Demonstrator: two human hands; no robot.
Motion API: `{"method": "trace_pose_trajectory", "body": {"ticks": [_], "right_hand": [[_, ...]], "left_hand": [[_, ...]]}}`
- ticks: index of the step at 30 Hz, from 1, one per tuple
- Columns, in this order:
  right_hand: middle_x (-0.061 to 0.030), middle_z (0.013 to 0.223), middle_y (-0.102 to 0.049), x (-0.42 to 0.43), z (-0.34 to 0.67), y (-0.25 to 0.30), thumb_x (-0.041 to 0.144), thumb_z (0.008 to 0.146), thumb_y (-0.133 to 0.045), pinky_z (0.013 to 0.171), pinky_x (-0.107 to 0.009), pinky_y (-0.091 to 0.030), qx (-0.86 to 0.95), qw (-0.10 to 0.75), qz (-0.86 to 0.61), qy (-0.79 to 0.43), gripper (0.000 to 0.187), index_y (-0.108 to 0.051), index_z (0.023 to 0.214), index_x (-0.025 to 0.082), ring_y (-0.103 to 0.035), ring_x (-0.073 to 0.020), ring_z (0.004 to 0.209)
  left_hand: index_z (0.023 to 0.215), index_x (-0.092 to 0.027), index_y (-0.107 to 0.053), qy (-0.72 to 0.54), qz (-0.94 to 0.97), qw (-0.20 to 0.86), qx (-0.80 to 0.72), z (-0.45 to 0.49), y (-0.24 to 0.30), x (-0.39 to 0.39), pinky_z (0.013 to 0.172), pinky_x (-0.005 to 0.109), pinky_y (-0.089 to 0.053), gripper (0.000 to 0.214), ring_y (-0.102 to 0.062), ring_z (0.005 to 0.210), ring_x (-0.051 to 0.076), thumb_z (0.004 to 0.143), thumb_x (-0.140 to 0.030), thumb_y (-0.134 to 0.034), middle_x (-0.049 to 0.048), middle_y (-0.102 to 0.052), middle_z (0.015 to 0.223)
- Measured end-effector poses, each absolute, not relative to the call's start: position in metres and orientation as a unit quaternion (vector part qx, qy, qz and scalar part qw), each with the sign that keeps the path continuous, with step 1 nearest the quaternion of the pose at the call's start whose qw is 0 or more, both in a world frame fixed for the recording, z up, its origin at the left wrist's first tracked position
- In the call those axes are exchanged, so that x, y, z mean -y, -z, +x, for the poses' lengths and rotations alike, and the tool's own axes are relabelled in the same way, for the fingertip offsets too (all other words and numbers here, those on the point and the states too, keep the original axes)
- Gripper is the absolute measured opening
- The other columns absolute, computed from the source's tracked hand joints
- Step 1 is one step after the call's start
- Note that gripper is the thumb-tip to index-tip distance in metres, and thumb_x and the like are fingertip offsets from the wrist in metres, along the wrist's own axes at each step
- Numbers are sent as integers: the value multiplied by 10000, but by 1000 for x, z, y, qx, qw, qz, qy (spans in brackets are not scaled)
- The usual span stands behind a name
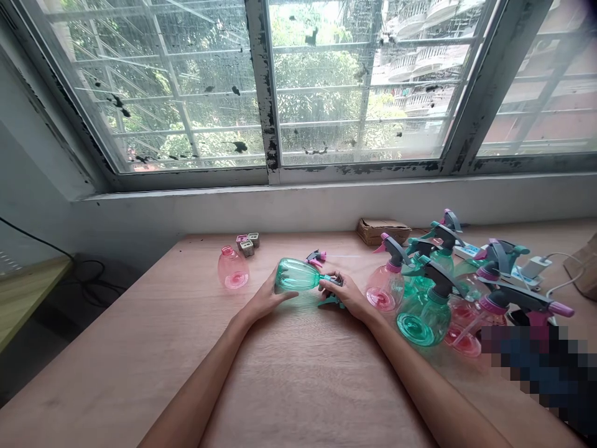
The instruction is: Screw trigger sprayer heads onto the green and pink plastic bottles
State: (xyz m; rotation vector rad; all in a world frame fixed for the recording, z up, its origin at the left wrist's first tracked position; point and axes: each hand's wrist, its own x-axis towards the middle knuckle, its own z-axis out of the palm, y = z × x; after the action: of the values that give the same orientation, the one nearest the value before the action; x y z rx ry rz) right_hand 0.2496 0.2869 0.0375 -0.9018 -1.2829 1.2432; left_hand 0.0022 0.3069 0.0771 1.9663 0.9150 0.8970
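A clear green spray bottle lies on its side just above the tabletop, its neck pointing right. My left hand is wrapped round the bottle's base. At the neck, the fingers of my right hand close on a grey and teal spray head, which they partly hide; I cannot tell how tightly it sits on the neck. Behind the bottle lies a loose pink and grey spray head with a thin tube stretching right. To the left stands a pink bottle with an open neck and no spray head.
Several pink and green bottles with spray heads, including a green one, crowd the right side. Small grey and pink cubes lie at the back left. A brown cardboard box sits by the wall, and a white power strip lies behind the bottles.
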Motion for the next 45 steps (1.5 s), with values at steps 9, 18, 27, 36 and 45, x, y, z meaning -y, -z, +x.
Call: {"method": "trace_pose_trajectory", "body": {"ticks": [9, 18, 27, 36, 45], "right_hand": [[-2, 788, -728, -285, 249, -41, 511, 745, -809, 629, -342, -567, 539, 536, -380, -527, 415, -635, 960, 202, -684, -175, 614], [-7, 798, -730, -286, 250, -40, 511, 758, -800, 644, -337, -559, 537, 536, -375, -533, 401, -644, 951, 195, -683, -171, 613], [-12, 788, -728, -289, 252, -36, 528, 767, -784, 633, -319, -556, 533, 534, -371, -541, 384, -647, 914, 201, -689, -177, 620], [1, 778, -727, -288, 251, -37, 513, 758, -798, 647, -327, -555, 538, 529, -372, -540, 396, -640, 943, 201, -688, -175, 616], [-5, 782, -736, -287, 250, -38, 526, 760, -790, 642, -333, -552, 540, 528, -379, -535, 392, -633, 916, 203, -694, -181, 618]], "left_hand": [[1476, -257, -401, -350, 768, 392, -367, 1, -77, -306, 1094, 470, -436, 691, -561, 1280, 323, 884, -468, -690, 109, -609, 1381], [1459, -275, -420, -348, 771, 397, -356, 1, -76, -307, 1106, 452, -426, 719, -553, 1295, 301, 839, -431, -750, 89, -589, 1404], [1389, -257, -456, -357, 768, 398, -352, 1, -71, -311, 1089, 473, -442, 698, -580, 1243, 312, 798, -417, -790, 94, -622, 1345], [1366, -238, -500, -360, 763, 397, -361, 0, -73, -312, 1084, 481, -447, 597, -583, 1238, 316, 857, -460, -719, 106, -622, 1351], [1468, -264, -418, -368, 761, 392, -363, -3, -64, -318, 1118, 483, -411, 763, -532, 1311, 316, 809, -403, -776, 97, -608, 1375]]}}
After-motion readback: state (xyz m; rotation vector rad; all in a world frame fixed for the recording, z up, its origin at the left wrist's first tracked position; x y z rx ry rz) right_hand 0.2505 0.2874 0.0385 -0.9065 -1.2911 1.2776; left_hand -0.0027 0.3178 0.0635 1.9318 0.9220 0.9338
